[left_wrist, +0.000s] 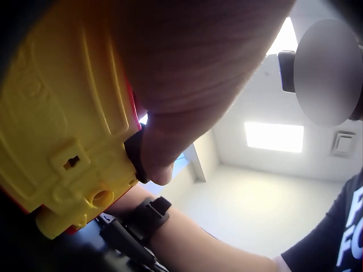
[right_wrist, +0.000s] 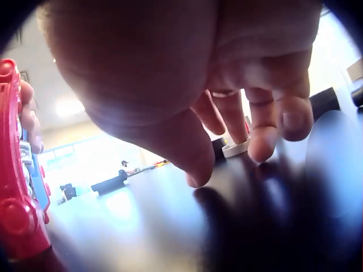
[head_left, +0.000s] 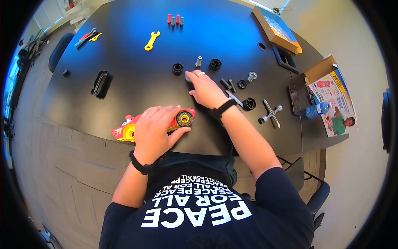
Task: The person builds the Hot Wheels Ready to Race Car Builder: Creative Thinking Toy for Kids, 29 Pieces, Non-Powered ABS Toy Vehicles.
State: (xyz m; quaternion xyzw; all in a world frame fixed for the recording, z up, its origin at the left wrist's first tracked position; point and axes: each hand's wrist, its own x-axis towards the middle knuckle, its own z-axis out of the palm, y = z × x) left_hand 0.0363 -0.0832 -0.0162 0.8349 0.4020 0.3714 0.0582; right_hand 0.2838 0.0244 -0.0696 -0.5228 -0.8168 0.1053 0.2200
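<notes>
On its side at the table's near edge lies a red and yellow toy car (head_left: pixel 131 132), gripped by the left hand (head_left: pixel 154 129). Beside the thumb is a black wheel (head_left: pixel 184 118) with a yellow hub. The left wrist view shows the car's yellow underside (left_wrist: pixel 68 119) close to the left hand (left_wrist: pixel 193 73). Over the table, the right hand (head_left: pixel 206 90) has its thumb and fingers apart. A small grey round piece (head_left: pixel 188 77) is at its fingertips, also a pale ring (right_wrist: pixel 236 149) in the right wrist view; whether they touch is unclear.
Two black wheels (head_left: pixel 177 69) (head_left: pixel 215 64) and a grey bolt (head_left: pixel 199 62) stand beyond the right hand. To the right lie a cross-shaped grey tool (head_left: pixel 271 113), a bottle (head_left: pixel 318 110) and boxes. A yellow wrench (head_left: pixel 152 41) and red and grey bolts (head_left: pixel 178 19) lie farther back.
</notes>
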